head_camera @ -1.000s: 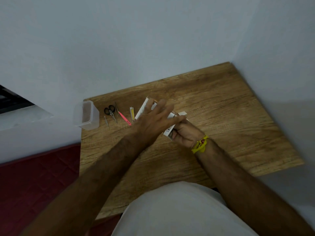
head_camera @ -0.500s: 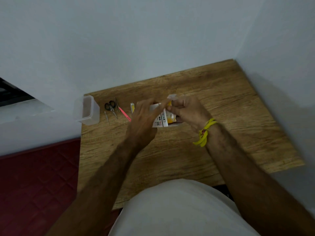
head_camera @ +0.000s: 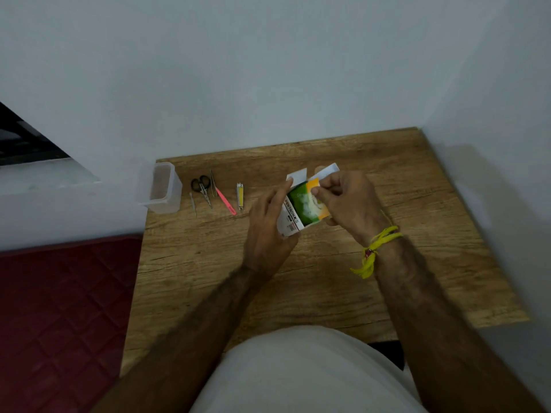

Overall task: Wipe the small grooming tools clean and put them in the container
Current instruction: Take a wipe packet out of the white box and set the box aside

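With your left hand gripping the wipe box and your right hand pinching its flap, nothing looks wiped yet: the grooming tools lie on the counter at ten o'clock beside the seemingly empty container.

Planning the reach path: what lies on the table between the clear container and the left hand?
In the head view, between the container and the left hand lie a thin metal pick, scissors, tweezers, a pink file and nail clippers.
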A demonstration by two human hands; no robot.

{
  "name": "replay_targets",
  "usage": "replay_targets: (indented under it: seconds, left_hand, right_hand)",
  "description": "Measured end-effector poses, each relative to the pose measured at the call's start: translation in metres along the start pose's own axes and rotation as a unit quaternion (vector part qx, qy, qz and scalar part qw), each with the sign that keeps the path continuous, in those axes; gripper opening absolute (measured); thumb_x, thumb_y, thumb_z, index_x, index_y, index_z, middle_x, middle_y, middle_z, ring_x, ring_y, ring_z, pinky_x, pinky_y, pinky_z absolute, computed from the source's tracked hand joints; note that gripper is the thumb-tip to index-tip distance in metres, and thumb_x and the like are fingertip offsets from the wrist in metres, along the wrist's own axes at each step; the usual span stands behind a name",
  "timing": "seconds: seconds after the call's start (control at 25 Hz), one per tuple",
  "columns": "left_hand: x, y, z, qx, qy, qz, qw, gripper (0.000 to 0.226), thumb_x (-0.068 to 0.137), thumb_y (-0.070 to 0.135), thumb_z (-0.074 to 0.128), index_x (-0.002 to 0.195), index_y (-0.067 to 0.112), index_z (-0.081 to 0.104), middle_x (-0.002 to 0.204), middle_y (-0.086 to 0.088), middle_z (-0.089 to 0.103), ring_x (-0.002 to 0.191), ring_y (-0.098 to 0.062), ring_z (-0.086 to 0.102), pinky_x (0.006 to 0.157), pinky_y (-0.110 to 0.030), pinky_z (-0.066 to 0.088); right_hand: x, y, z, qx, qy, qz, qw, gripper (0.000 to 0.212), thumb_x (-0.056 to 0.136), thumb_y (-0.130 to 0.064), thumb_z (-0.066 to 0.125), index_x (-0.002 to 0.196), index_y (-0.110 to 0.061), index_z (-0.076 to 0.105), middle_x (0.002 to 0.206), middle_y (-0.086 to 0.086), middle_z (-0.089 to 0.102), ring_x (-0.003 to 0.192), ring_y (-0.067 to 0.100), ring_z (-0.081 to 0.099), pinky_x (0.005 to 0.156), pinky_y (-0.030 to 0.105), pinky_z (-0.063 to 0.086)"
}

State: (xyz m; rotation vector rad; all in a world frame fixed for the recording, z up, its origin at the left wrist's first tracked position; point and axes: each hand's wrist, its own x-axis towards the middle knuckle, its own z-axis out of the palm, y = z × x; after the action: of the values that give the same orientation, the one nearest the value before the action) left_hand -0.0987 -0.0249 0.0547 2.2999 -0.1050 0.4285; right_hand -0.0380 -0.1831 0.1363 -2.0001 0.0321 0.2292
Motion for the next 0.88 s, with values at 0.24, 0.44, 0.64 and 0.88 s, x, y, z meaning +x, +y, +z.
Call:
replay_targets:
  seconds: [0.24,0.44,0.64,0.88]
  left_hand:
    - [0.005,0.001,0.002,-0.032,0.023,-0.021,0.999,0.100,0.075,0.020,0.085,0.156,0.022,0.027,0.149,-0.003,0.042,0.134,-0.015,0.040,0.106,-0.009,0.026]
    - [0.024,0.004,0.005,-0.079,0.050,-0.050,0.994,0.106,0.075,0.031,0.087,0.158,0.018,0.022,0.151,-0.001,0.041,0.137,-0.012,0.040,0.110,-0.046,0.042]
    - [0.041,0.004,0.012,-0.128,0.045,-0.079,0.988,0.121,0.066,0.038,0.089,0.159,0.020,0.014,0.157,-0.003,0.038,0.142,-0.014,0.038,0.110,-0.042,0.042]
    - [0.061,-0.004,0.031,-0.173,-0.004,-0.080,0.982,0.112,0.057,0.026,0.096,0.149,0.026,0.032,0.142,0.005,0.052,0.130,-0.014,0.051,0.091,-0.051,0.056]
  right_hand:
    - [-0.006,-0.013,-0.014,0.053,0.000,-0.075,0.996,0.013,0.085,-0.001,0.079,0.095,-0.009,0.075,0.081,0.004,0.070,0.077,0.014,0.072,0.063,0.027,0.060]
    - [-0.022,-0.028,-0.006,-0.041,0.091,-0.256,0.962,0.018,0.080,-0.001,0.073,0.088,-0.016,0.076,0.082,-0.019,0.066,0.081,0.006,0.067,0.071,0.022,0.058]
    - [-0.006,-0.021,-0.014,-0.050,0.194,-0.392,0.898,0.013,0.078,0.005,0.068,0.085,-0.004,0.075,0.088,0.005,0.073,0.088,0.020,0.069,0.079,0.034,0.056]
    - [0.007,-0.007,-0.024,0.302,0.296,-0.166,0.891,0.023,0.082,0.002,0.076,0.083,-0.019,0.068,0.070,-0.015,0.065,0.070,0.008,0.058,0.069,0.040,0.058]
